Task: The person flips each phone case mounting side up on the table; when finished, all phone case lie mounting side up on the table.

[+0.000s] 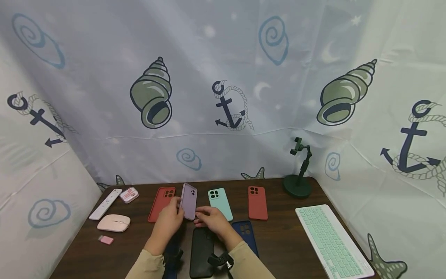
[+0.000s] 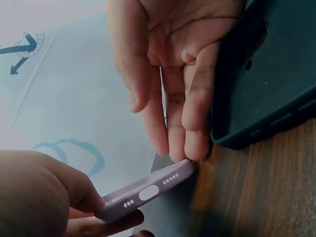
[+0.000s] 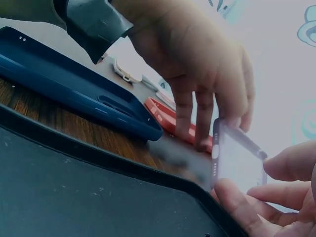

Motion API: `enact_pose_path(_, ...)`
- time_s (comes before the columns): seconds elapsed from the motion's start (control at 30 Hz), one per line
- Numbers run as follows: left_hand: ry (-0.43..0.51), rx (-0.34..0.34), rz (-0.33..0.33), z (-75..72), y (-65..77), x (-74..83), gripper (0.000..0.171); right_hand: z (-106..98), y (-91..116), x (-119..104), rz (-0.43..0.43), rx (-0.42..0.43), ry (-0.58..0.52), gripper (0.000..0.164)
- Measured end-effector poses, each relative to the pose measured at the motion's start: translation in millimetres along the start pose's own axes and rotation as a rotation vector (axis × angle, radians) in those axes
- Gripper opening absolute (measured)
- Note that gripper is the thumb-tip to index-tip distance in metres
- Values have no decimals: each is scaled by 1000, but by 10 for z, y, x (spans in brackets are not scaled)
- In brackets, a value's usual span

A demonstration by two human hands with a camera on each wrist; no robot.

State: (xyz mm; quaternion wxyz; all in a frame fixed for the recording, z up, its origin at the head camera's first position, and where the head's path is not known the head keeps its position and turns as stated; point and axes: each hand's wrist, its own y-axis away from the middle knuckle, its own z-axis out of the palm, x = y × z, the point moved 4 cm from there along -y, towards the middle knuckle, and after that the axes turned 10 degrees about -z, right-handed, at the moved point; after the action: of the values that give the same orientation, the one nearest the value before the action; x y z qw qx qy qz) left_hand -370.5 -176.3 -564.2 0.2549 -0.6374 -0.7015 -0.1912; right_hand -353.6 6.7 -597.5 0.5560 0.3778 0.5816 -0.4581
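My left hand [image 1: 170,217] pinches a purple phone case [image 1: 189,199] by its left edge and holds it tilted above the table. The port cutout and speaker holes at the case's bottom end show in the left wrist view. My right hand [image 1: 213,221] is at the case's lower right corner, with its fingers fairly straight in the left wrist view. Its fingertips are at the case's edge; whether they press it, I cannot tell. Below the hands lies a black phone case [image 1: 201,254]. A dark blue case [image 1: 171,248] is partly hidden under the left wrist.
Behind the hands lie a red case [image 1: 161,203], a mint case [image 1: 221,202] and another red case [image 1: 257,203]. A blue case [image 1: 246,233] is by the right forearm. A mouse [image 1: 114,223] and remote [image 1: 106,204] sit left; a keyboard [image 1: 332,240] and green stand [image 1: 297,186] right.
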Motion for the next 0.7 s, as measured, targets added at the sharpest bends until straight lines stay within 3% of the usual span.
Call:
enact_pose_path(0.5, -133, 26, 20, 60, 0, -80, 45, -1, 14, 1, 9, -2, -20, 37)
enact_pose_path(0.7, -229, -26, 28, 112, 7, -88, 42, -14, -15, 33, 7, -16, -15, 37)
